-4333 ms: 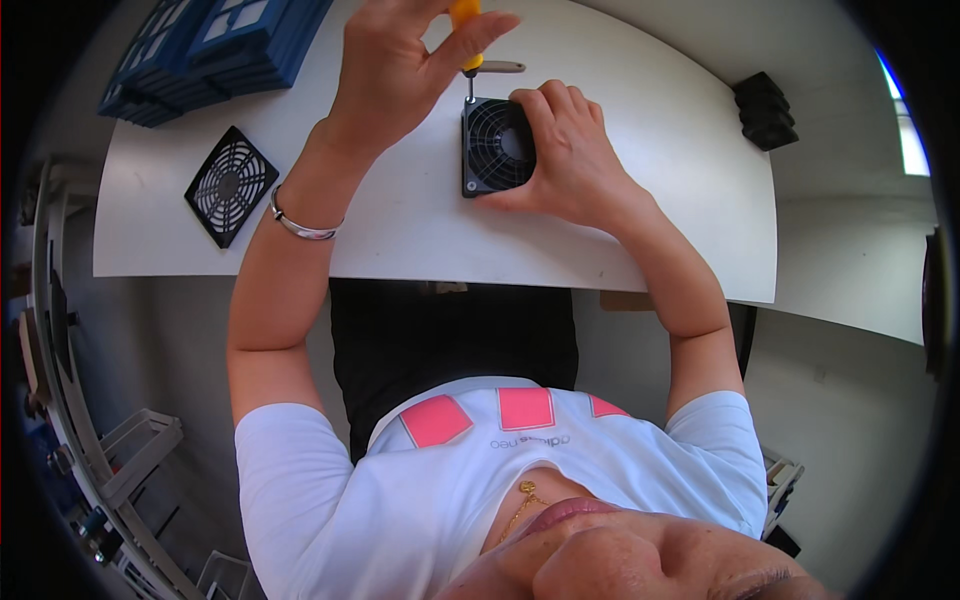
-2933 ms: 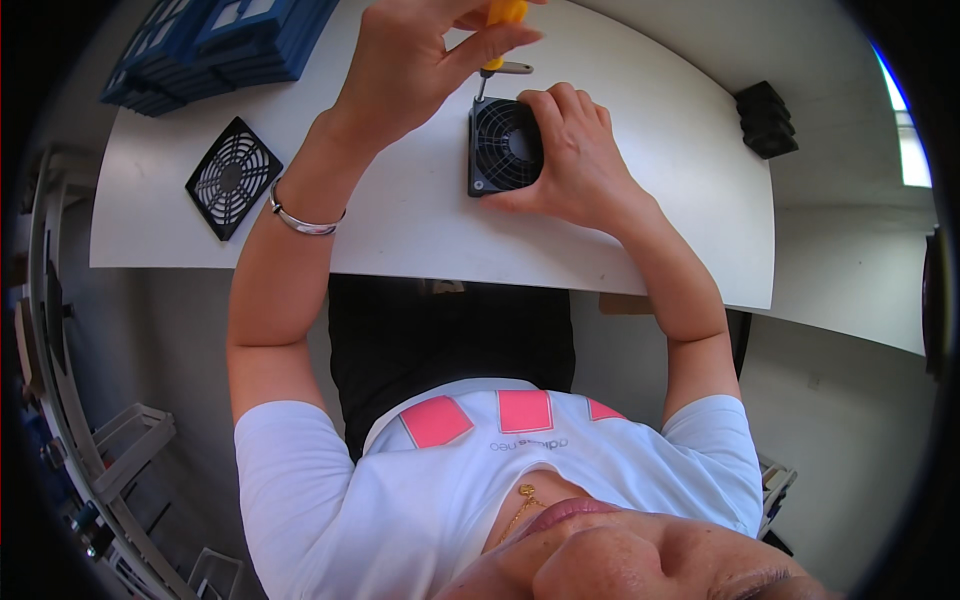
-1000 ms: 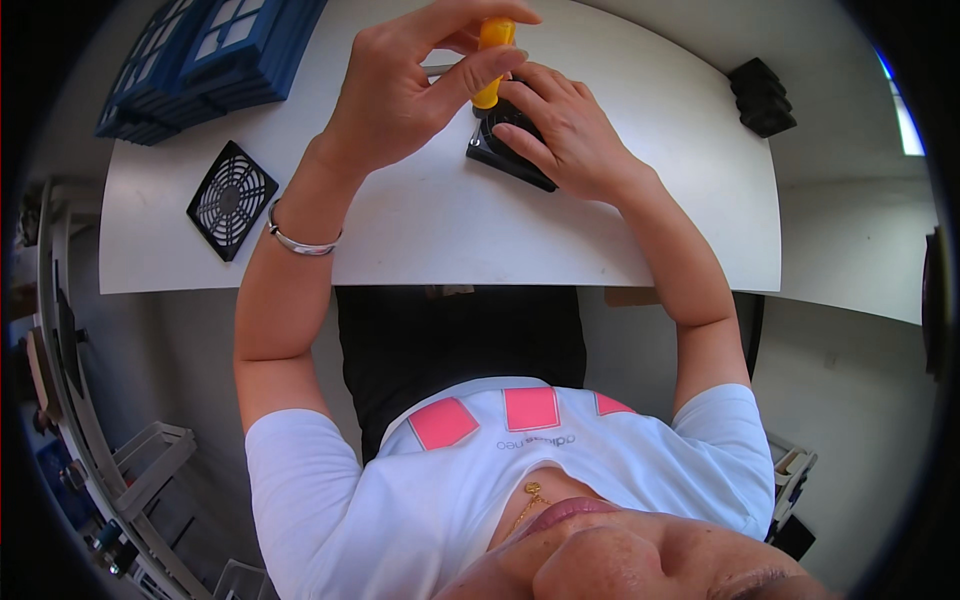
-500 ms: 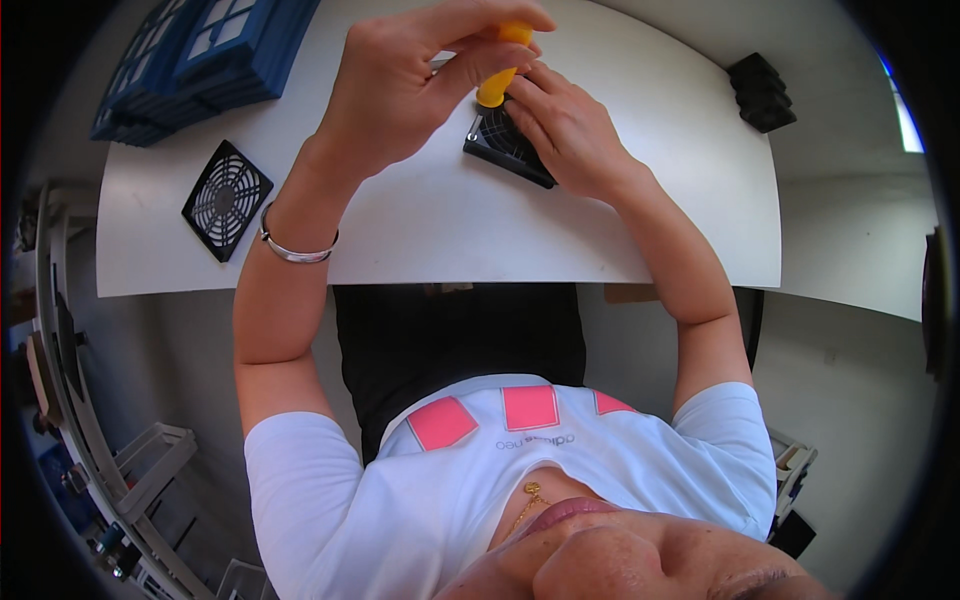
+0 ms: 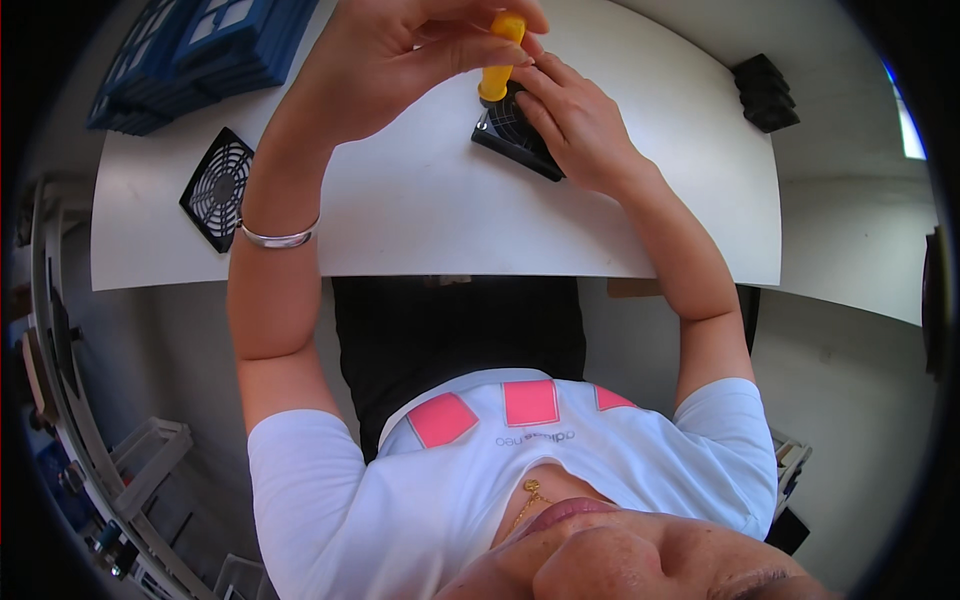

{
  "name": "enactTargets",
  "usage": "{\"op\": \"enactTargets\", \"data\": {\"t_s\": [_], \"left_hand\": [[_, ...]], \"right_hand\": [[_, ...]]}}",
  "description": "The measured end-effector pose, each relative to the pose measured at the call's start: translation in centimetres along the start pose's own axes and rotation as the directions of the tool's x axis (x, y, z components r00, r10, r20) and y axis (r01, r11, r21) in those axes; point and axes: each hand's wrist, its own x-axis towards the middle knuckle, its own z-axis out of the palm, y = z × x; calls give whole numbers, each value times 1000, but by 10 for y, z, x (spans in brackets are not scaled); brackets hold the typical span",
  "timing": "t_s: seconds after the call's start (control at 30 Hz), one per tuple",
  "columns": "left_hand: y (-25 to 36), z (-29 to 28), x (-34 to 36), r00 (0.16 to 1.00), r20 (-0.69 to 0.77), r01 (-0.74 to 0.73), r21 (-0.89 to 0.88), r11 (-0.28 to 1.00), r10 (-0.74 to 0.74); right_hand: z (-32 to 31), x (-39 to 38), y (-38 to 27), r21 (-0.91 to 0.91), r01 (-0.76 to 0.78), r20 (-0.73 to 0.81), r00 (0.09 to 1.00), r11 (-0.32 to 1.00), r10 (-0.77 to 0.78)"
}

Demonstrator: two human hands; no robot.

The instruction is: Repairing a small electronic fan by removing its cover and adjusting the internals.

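1. The black fan [image 5: 515, 135] lay flat on the white desk [image 5: 420, 215] a few seconds ago. Now one edge is tipped up.
2. The screwdriver [image 5: 497, 60] has come closer, so its orange handle stands right over the fan. The screw work looks still under way.
3. The left hand [image 5: 400, 50] is curled tight around the handle top.
4. The right hand [image 5: 575, 125] holds the fan, with its fingers bent over the fan.
5. A black grille [image 5: 215, 188] lies well apart, near blue trays [image 5: 200, 50].

White worktop [image 5: 420, 225], curved front edge. Grey floor [image 5: 170, 340] below. Blue crates [image 5: 200, 50] at far left corner; black fan grille [image 5: 215, 188] nr left edge; black blocks [image 5: 765, 92] far right. Metal rack [image 5: 90, 440] at left. Bright window [image 5: 908, 125] at right.
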Motion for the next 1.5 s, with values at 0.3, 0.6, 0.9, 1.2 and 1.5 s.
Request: {"op": "enactTargets", "data": {"t_s": [0.3, 0.6, 0.9, 1.2, 1.5], "left_hand": [[15, 24, 4, 980, -187, 70, 633, 771, 65], [15, 45, 2, 969, -131, -36, 762, 647, 208], [-1, 13, -1, 987, -137, 34, 671, 741, 79], [-6, 8, 4, 997, -55, -33, 313, 949, 52], [8, 34, 6, 968, -173, -9, 693, 721, 179]], "right_hand": [[6, 0, 2, -50, 32, -81, 996, 998, -36], [4, 1, -10, -51, -170, 35, 984, 984, 172], [-34, 1, 20, 58, 129, 312, 940, 990, -140], [-31, 4, 28, 121, 182, 322, 923, 976, -212], [-26, 0, 12, 39, 219, 250, 943, 975, -222]]}}
